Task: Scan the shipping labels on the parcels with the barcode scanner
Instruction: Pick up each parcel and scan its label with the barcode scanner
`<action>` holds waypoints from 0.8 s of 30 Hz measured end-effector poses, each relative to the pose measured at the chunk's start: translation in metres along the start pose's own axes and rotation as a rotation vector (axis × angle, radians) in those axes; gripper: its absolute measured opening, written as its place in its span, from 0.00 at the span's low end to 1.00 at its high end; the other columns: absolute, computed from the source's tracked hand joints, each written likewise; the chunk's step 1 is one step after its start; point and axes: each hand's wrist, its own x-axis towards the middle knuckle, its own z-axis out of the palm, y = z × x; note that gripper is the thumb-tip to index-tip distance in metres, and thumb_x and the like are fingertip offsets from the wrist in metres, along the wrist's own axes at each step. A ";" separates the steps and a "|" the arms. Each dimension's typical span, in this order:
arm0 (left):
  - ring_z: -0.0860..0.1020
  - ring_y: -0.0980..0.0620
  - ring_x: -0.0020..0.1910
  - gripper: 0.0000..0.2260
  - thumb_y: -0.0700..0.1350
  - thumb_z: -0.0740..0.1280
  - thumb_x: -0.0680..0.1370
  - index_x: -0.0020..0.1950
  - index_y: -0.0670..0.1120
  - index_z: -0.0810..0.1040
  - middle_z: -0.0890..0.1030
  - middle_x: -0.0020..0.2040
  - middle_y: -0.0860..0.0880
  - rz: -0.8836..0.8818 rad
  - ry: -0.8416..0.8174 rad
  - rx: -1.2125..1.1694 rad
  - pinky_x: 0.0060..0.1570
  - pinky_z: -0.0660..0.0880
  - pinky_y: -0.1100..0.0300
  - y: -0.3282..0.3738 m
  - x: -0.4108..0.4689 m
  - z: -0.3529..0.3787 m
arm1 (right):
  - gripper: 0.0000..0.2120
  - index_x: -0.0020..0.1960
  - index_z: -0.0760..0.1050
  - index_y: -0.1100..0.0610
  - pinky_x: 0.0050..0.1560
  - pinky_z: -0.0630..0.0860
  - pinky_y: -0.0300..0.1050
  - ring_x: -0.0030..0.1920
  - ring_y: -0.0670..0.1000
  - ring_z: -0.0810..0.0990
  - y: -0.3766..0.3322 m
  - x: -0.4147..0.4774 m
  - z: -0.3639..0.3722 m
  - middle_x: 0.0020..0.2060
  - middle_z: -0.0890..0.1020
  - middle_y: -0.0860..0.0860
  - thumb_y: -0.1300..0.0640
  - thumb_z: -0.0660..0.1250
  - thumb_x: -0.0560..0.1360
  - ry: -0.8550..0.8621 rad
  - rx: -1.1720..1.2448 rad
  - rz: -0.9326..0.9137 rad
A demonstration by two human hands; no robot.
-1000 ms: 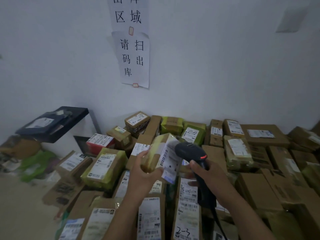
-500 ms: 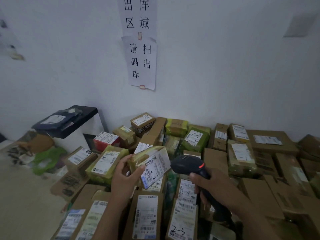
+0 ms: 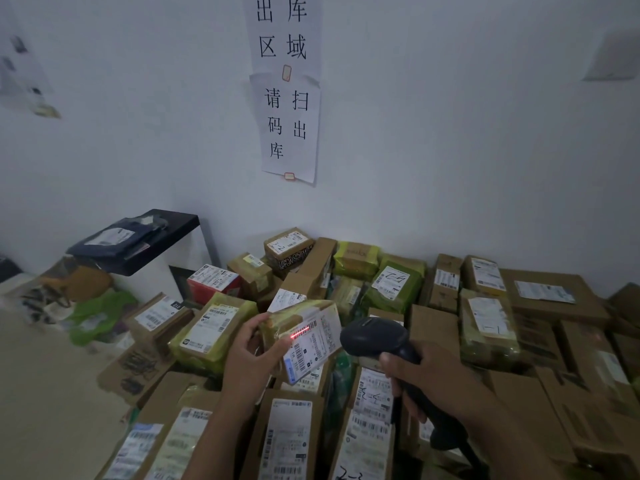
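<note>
My left hand (image 3: 252, 355) grips a small taped parcel (image 3: 304, 337) from its left end and holds it above the pile, its white shipping label turned toward the scanner. A red scan line glows across the barcode at the label's upper left. My right hand (image 3: 426, 372) is wrapped round the handle of a black barcode scanner (image 3: 375, 337), whose head points left at the label from a short distance.
Several brown and green parcels (image 3: 485, 327) with labels fill the floor up to the white wall. A black stand (image 3: 162, 233) with a dark bag on top sits at the left. Paper signs (image 3: 289, 126) hang on the wall. Bare floor (image 3: 45, 393) lies at lower left.
The parcel's label has turned further toward the scanner and a red scan line now shows on its barcode. The scanner has moved closer to the label.
</note>
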 end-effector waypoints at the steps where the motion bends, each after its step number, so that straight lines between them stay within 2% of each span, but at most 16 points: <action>1: 0.84 0.51 0.51 0.22 0.45 0.76 0.72 0.62 0.57 0.76 0.82 0.56 0.51 -0.001 -0.004 0.002 0.39 0.82 0.58 0.000 0.002 0.001 | 0.20 0.36 0.81 0.50 0.29 0.74 0.43 0.24 0.53 0.77 -0.002 0.002 -0.001 0.33 0.82 0.62 0.33 0.73 0.68 -0.013 0.020 -0.001; 3: 0.85 0.54 0.48 0.21 0.45 0.77 0.72 0.61 0.58 0.76 0.82 0.54 0.51 0.002 -0.004 -0.001 0.36 0.82 0.59 0.001 0.006 0.002 | 0.15 0.35 0.81 0.48 0.28 0.74 0.43 0.24 0.51 0.77 -0.004 0.005 -0.002 0.31 0.82 0.56 0.37 0.72 0.71 -0.035 0.051 -0.011; 6: 0.84 0.58 0.44 0.18 0.44 0.76 0.72 0.58 0.59 0.76 0.82 0.52 0.53 0.003 0.000 -0.014 0.33 0.80 0.62 0.003 0.012 0.007 | 0.17 0.34 0.81 0.51 0.28 0.75 0.42 0.24 0.52 0.77 -0.008 0.012 -0.002 0.30 0.82 0.56 0.39 0.70 0.73 0.004 0.081 -0.028; 8: 0.84 0.58 0.45 0.17 0.43 0.76 0.73 0.57 0.58 0.76 0.82 0.53 0.53 -0.005 -0.005 -0.046 0.34 0.81 0.61 0.004 0.016 0.016 | 0.19 0.35 0.81 0.54 0.28 0.76 0.42 0.25 0.52 0.79 -0.011 0.019 -0.001 0.29 0.82 0.54 0.38 0.71 0.70 0.065 0.131 -0.046; 10: 0.84 0.54 0.47 0.16 0.44 0.75 0.74 0.57 0.59 0.75 0.82 0.55 0.51 -0.030 0.000 -0.096 0.38 0.82 0.58 0.005 0.018 0.027 | 0.22 0.39 0.81 0.56 0.29 0.77 0.42 0.28 0.52 0.81 -0.010 0.031 0.002 0.31 0.84 0.54 0.36 0.73 0.64 0.176 0.208 -0.034; 11: 0.84 0.52 0.48 0.16 0.44 0.74 0.74 0.56 0.60 0.74 0.82 0.55 0.51 -0.048 0.013 -0.129 0.38 0.82 0.58 0.006 0.018 0.033 | 0.25 0.41 0.82 0.55 0.32 0.79 0.43 0.31 0.51 0.83 -0.009 0.038 0.003 0.33 0.85 0.52 0.34 0.73 0.60 0.241 0.229 -0.019; 13: 0.84 0.51 0.48 0.16 0.45 0.74 0.75 0.56 0.62 0.74 0.82 0.55 0.51 -0.078 0.035 -0.191 0.36 0.81 0.59 0.011 0.018 0.047 | 0.27 0.45 0.82 0.51 0.45 0.83 0.50 0.41 0.51 0.86 -0.003 0.055 0.005 0.38 0.87 0.48 0.31 0.71 0.58 0.359 0.247 0.012; 15: 0.84 0.55 0.46 0.20 0.47 0.75 0.73 0.59 0.63 0.73 0.80 0.55 0.52 -0.087 0.008 -0.220 0.35 0.80 0.63 0.017 0.015 0.059 | 0.28 0.45 0.82 0.48 0.55 0.81 0.58 0.44 0.53 0.86 0.000 0.064 0.006 0.39 0.87 0.46 0.29 0.72 0.55 0.416 0.306 0.037; 18: 0.81 0.58 0.53 0.35 0.56 0.78 0.65 0.70 0.62 0.68 0.74 0.61 0.57 -0.096 -0.098 -0.247 0.36 0.78 0.69 0.023 0.015 0.071 | 0.36 0.49 0.81 0.49 0.57 0.80 0.60 0.47 0.56 0.86 -0.001 0.074 0.004 0.42 0.87 0.49 0.27 0.74 0.50 0.450 0.416 0.062; 20: 0.79 0.55 0.56 0.38 0.62 0.76 0.65 0.72 0.61 0.66 0.74 0.62 0.55 -0.138 -0.138 -0.261 0.39 0.79 0.67 0.025 0.017 0.076 | 0.40 0.52 0.81 0.49 0.58 0.79 0.61 0.50 0.57 0.85 -0.003 0.078 0.001 0.46 0.87 0.50 0.26 0.76 0.48 0.473 0.477 0.047; 22: 0.81 0.52 0.56 0.30 0.67 0.69 0.70 0.69 0.57 0.71 0.80 0.61 0.51 -0.190 -0.181 -0.326 0.46 0.79 0.60 0.028 0.022 0.080 | 0.40 0.53 0.81 0.50 0.56 0.81 0.59 0.49 0.57 0.86 -0.005 0.082 -0.002 0.46 0.87 0.51 0.27 0.76 0.49 0.483 0.516 0.032; 24: 0.82 0.51 0.56 0.28 0.66 0.61 0.74 0.68 0.52 0.74 0.84 0.58 0.50 -0.253 -0.254 -0.398 0.52 0.78 0.54 0.031 0.027 0.083 | 0.41 0.54 0.81 0.49 0.50 0.82 0.54 0.47 0.55 0.87 -0.006 0.085 -0.004 0.46 0.87 0.51 0.26 0.77 0.49 0.464 0.537 0.014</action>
